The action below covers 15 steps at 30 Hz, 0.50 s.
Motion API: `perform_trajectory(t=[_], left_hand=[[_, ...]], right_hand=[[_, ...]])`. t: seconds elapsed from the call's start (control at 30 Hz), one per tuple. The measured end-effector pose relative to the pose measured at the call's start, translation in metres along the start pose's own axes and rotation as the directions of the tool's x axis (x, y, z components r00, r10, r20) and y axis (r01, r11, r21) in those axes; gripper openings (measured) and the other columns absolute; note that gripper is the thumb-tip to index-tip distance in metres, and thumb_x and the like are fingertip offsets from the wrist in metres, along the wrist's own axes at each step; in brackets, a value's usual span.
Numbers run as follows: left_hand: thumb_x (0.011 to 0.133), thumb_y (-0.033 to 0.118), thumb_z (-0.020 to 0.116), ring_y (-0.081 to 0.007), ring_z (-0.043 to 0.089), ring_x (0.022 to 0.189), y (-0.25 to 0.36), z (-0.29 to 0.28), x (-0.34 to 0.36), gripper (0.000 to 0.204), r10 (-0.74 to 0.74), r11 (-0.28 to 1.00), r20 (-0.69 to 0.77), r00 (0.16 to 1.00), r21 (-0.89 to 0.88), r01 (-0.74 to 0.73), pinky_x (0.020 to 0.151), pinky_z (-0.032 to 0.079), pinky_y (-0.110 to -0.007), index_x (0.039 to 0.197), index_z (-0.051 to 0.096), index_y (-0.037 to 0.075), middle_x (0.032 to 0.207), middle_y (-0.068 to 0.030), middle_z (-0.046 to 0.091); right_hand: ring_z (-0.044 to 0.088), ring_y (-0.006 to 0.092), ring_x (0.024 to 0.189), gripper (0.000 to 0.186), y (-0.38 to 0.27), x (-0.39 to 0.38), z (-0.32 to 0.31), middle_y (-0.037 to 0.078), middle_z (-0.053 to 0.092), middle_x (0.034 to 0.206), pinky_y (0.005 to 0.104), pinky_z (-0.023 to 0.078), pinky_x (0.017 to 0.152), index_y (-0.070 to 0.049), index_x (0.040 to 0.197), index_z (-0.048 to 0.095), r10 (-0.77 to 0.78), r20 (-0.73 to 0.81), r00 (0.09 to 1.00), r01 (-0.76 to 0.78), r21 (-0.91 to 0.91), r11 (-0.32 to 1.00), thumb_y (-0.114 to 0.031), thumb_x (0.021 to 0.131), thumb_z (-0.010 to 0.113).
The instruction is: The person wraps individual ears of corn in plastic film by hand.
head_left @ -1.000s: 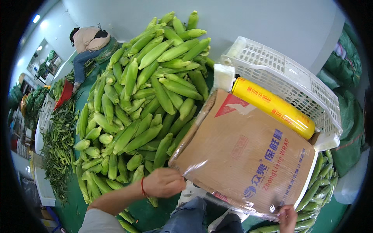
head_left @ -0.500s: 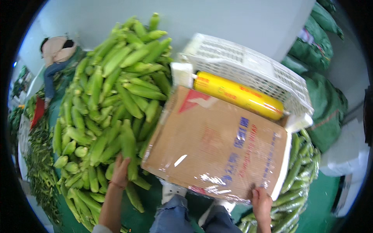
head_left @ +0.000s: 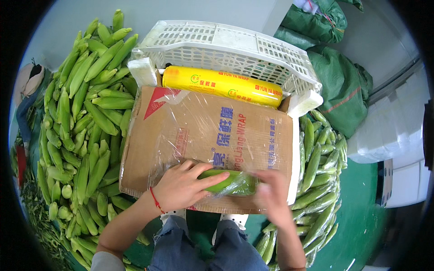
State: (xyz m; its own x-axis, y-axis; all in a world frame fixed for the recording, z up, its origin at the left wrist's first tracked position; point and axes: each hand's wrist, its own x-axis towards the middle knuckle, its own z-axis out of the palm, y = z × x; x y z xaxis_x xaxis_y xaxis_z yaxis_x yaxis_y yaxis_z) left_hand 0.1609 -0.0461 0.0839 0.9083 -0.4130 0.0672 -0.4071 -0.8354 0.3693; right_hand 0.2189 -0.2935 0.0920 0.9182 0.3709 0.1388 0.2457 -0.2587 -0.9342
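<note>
A green, husked ear of corn lies across the near part of a cardboard sheet, with clear plastic film over its right half. My left hand, a red string on its wrist, grips the corn's left end with fingers wrapped over it. At the other end is my right hand, smeared by motion, so its fingers cannot be made out. A yellow roll of cling film is mounted along the far side of the cardboard between two white end blocks, and film stretches over the cardboard.
Unwrapped corn is heaped on the left. Film-wrapped ears are piled on the right. Behind the roll stands a white plastic crate. Green sacks lean at the far right, above a white box. Another person bends down at far left.
My left hand has moved from the corn heap onto the cardboard with an ear. My right hand has left the cardboard's near right corner for the ear's right end. The view has shifted right.
</note>
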Motion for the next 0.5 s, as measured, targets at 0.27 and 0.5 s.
perform_trajectory(t=[0.27, 0.5], left_hand=[[0.082, 0.017, 0.07, -0.027, 0.065, 0.096, -0.008, 0.027, -0.113, 0.025, -0.64, 0.716, -0.22, 0.736, -0.519, 0.467, 0.084, 0.052, -0.035, 0.103, 0.067, 0.004, 0.106, -0.0131, 0.065], [0.083, 0.01, 0.059, -0.0329, 0.066, 0.083, -0.057, -0.018, 0.07, 0.011, -0.254, 0.965, 0.173, 0.951, 0.108, 0.238, 0.075, 0.053, -0.038, 0.086, 0.068, 0.005, 0.08, -0.0185, 0.066]], right_hand=[[0.056, 0.0258, 0.082, 0.029, 0.031, 0.047, 0.021, 0.006, 0.058, 0.092, 0.037, 0.048, 0.068, -0.011, 0.088, 0.066, -0.41, 0.183, 0.894, 0.405, -0.724, 0.559, -0.038, 0.081, 0.068], [0.059, 0.0272, 0.058, 0.029, 0.036, 0.077, 0.031, 0.008, 0.06, 0.067, 0.0368, 0.05, 0.053, -0.008, 0.072, 0.063, -0.48, 0.215, 0.85, 0.488, -0.662, 0.568, -0.033, 0.086, 0.065]])
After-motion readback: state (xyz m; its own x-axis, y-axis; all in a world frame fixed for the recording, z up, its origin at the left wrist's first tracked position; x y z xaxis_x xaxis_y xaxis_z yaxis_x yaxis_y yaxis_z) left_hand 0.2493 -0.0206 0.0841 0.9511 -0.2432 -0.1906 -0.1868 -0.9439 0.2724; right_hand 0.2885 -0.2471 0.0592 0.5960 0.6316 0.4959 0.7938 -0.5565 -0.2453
